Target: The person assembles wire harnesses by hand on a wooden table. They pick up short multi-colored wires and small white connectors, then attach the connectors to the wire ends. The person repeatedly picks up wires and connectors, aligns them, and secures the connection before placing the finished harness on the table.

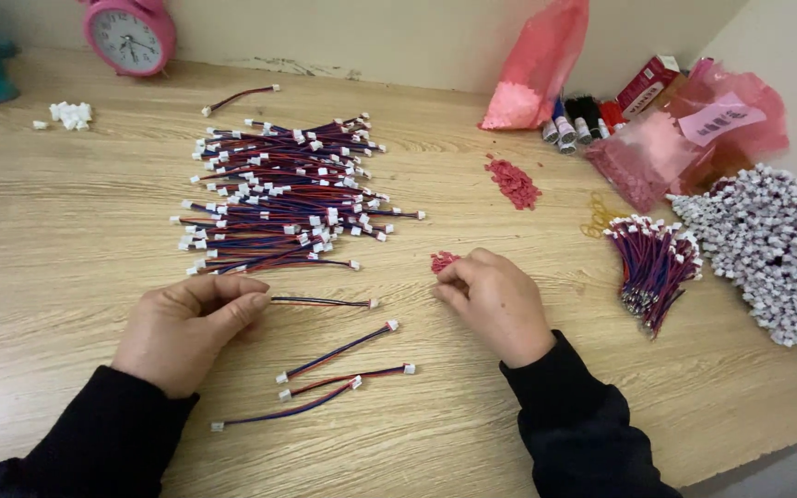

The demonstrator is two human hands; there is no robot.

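Item: short red-and-blue wire lead point(320, 301), lying on the counter point(66, 240), one end pinched in the fingers of the left hand point(186, 327), free end tipped with a white connector.
Right hand point(495, 300): fingers closed on a small red piece at the little red heap point(445, 261).
Handling advice: keep the lead flat and steady, take a single piece only.
Nearby: three finished leads point(325, 378), large lead pile point(288, 189).
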